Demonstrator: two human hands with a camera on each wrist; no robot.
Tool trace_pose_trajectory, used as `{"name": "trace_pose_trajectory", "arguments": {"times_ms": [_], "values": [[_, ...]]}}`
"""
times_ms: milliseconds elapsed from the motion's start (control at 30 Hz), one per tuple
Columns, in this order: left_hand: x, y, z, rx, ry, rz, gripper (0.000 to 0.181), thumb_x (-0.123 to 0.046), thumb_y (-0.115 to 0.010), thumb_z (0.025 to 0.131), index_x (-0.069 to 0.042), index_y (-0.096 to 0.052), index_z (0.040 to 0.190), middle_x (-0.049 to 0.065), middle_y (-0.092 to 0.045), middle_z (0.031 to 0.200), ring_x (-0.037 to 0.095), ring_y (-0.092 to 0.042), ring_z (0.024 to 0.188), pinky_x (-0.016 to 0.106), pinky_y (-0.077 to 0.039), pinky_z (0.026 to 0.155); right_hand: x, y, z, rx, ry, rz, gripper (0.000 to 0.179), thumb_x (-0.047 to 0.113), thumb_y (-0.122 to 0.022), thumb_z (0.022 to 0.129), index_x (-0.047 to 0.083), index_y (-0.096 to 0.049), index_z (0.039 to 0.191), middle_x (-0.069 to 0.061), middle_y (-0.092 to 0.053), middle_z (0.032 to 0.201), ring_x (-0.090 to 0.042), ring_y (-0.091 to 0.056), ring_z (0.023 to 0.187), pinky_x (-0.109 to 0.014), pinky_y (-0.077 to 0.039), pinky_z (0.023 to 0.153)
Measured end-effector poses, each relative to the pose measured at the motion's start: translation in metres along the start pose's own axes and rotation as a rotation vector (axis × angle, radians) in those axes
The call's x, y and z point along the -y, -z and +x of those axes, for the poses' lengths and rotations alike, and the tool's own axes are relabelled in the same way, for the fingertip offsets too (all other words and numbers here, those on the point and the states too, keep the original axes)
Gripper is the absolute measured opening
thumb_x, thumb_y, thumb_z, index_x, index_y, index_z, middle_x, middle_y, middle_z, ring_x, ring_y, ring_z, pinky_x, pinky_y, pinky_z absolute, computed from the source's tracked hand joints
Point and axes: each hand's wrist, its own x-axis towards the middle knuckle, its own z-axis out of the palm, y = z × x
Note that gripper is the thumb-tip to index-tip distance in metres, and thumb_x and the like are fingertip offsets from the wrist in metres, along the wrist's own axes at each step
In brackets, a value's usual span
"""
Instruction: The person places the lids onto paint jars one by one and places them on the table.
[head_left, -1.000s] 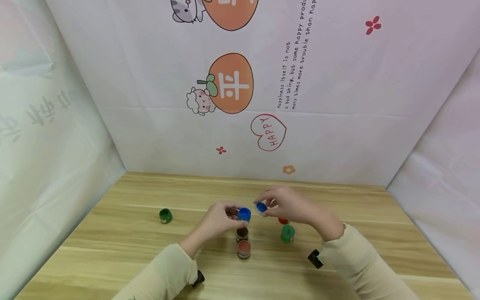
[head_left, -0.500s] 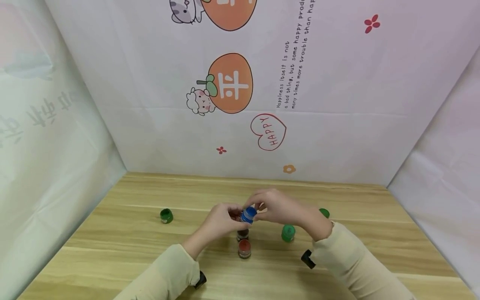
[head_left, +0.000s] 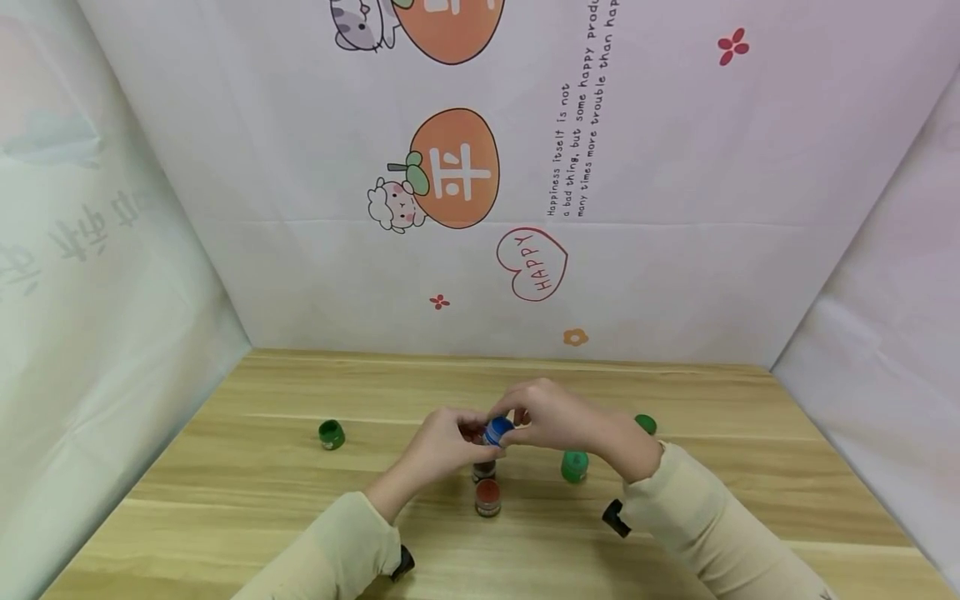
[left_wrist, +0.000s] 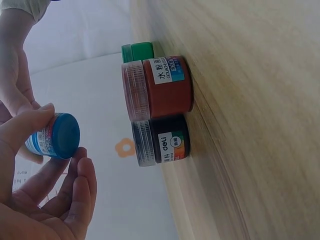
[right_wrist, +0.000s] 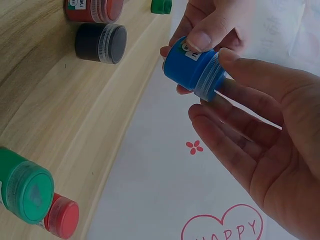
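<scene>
Above the table my left hand [head_left: 438,446] grips a small blue paint jar [head_left: 497,432] by its body, thumb on the label. The jar is tilted, with its mouth end towards the right hand. My right hand [head_left: 555,417] pinches the jar's clear ridged lid [right_wrist: 210,82] between thumb and fingers, and the lid sits on the jar's mouth. Below the hands stand a black paint jar [left_wrist: 172,140] and a reddish-brown paint jar [left_wrist: 170,95], side by side, both with clear lids on.
Right of the hands stands a green paint jar [head_left: 575,467], with a red jar [right_wrist: 64,217] close by it. Farther right lies a flat green round thing [head_left: 646,424]. A dark green jar [head_left: 332,434] stands at the left. White printed sheets [head_left: 337,275] wall the table's back and sides.
One second ago the right hand held the blue lid apart from the jar. It has moved left, and the lid now sits on the jar. Over the last half second the hands barely move.
</scene>
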Motion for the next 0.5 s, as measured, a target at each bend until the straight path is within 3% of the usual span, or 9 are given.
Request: {"name": "trace_pose_trajectory", "arguments": {"times_ms": [167,500], "values": [[-0.0015,-0.0018,-0.0001,0.001,-0.016,0.018,0.022,-0.024,-0.084,0.087,-0.012,-0.080,0.104,-0.008,-0.072,0.085,0.012,-0.065,0.078,0.028,-0.055,0.068,0.0015,-0.0014,0.0003,-0.030,-0.008,-0.039,0.023,0.015,-0.077,0.094,0.003,-0.076,0.113,-0.003,-0.073,0.104,-0.006,-0.063,0.077,-0.021,-0.053,0.068],[-0.0060,-0.0058,-0.0017,-0.018,-0.042,0.035,0.016,-0.025,-0.084,0.086,-0.015,-0.080,0.099,-0.009,-0.070,0.080,0.013,-0.062,0.072,0.028,-0.052,0.064,0.0057,-0.0092,0.0009,-0.072,-0.073,-0.174,0.030,0.030,-0.066,0.102,0.004,-0.074,0.116,0.008,-0.061,0.076,0.000,-0.047,0.058,-0.021,-0.045,0.055]]}}
